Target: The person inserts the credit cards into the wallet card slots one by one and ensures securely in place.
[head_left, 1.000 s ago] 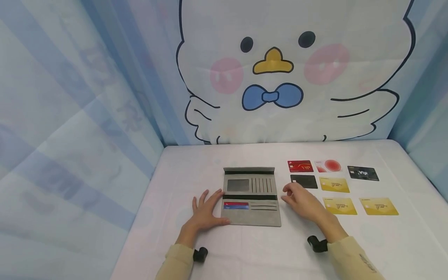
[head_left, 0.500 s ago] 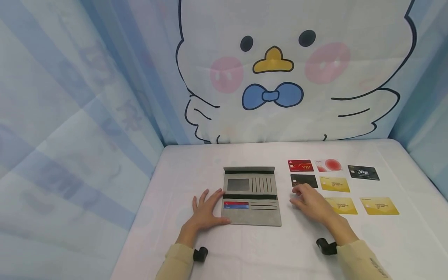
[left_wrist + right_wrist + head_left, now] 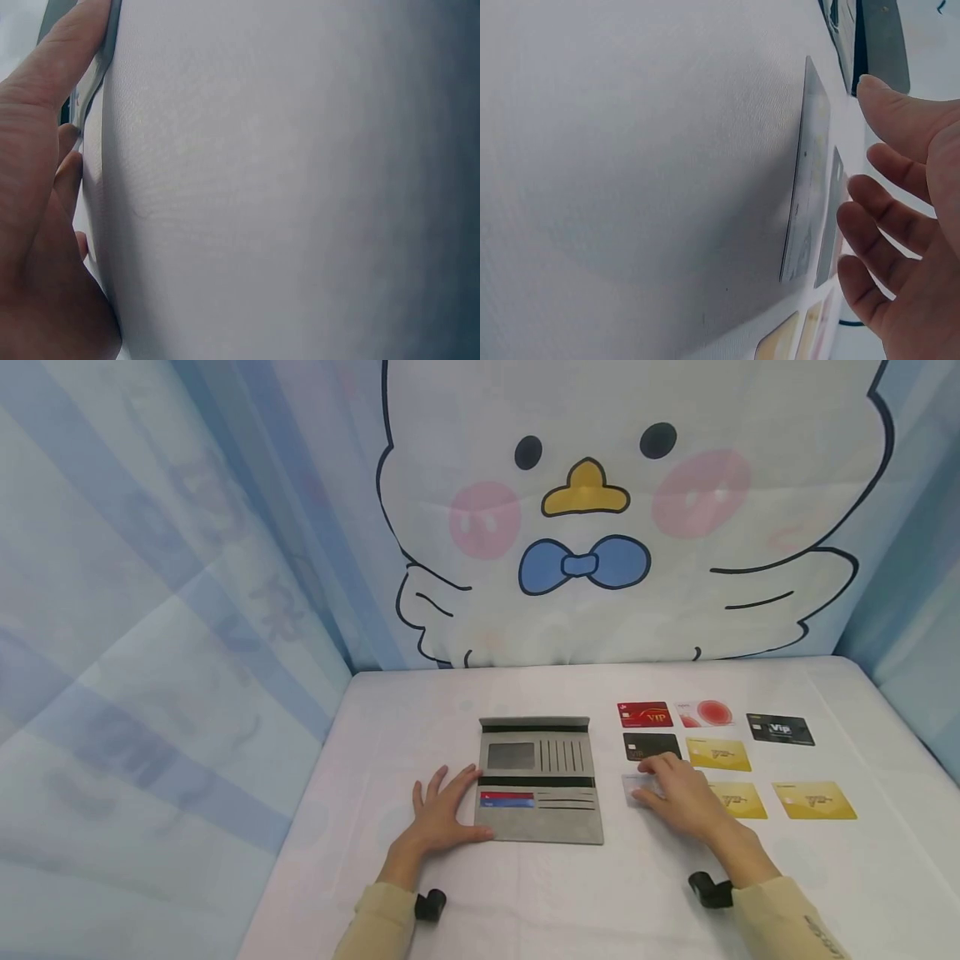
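An unfolded grey wallet (image 3: 558, 828) lies flat on the table, with a red-and-blue strip (image 3: 506, 800) showing at its lower slots. My left hand (image 3: 438, 821) rests at its left side, fingers spread, fingertips and thumb touching the edge. Over a pale card (image 3: 632, 787) to the right of the wallet hovers my right hand (image 3: 686, 802), partly hiding it. The right wrist view shows this pale card (image 3: 807, 180) lying apart from the loosely bent fingers (image 3: 870, 229). Just behind the hand lies a dark card (image 3: 648, 745).
Beyond the right hand lie a red VIP card (image 3: 645, 715), a white card with a red disc (image 3: 705, 714) and a black VIP card (image 3: 780, 729). Gold cards (image 3: 718, 754) lie around it, one (image 3: 738, 800) partly covered by the hand. A patterned curtain (image 3: 577, 627) stands behind the table.
My right hand has moved rightward, away from the wallet's right edge, and uncovered part of the pale card. The left hand and the wallet have stayed put.
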Motion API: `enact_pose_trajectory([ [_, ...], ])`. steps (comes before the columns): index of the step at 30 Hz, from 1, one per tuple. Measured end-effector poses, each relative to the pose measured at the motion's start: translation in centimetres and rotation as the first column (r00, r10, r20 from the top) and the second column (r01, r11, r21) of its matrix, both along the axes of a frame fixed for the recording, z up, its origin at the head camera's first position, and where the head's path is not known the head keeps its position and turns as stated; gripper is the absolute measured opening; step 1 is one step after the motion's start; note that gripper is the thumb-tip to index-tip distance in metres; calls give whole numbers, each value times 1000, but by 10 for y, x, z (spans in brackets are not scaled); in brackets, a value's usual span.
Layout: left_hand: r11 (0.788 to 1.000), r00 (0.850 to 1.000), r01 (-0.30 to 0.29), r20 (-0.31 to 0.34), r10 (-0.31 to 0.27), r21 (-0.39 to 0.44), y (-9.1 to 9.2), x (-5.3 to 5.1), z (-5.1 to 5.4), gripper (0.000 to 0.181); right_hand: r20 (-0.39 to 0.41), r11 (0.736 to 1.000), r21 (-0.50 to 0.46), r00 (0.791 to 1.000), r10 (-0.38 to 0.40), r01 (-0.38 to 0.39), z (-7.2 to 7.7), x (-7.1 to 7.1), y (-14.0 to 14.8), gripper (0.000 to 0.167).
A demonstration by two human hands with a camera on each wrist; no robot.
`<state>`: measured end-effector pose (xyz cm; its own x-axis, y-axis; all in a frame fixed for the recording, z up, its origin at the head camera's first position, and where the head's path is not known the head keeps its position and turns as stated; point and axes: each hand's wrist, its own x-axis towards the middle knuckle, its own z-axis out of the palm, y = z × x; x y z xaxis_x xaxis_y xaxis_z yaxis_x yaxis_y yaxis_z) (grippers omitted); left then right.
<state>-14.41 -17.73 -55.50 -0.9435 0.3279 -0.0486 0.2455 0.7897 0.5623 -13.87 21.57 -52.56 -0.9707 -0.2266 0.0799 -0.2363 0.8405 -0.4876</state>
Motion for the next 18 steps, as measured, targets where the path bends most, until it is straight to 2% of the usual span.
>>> enact_pose_trajectory([
  [18, 1000, 1000, 0, 6, 0, -11, 0, 1, 0, 95, 68, 998, 60, 997, -25, 21, -4, -1, 18, 58],
])
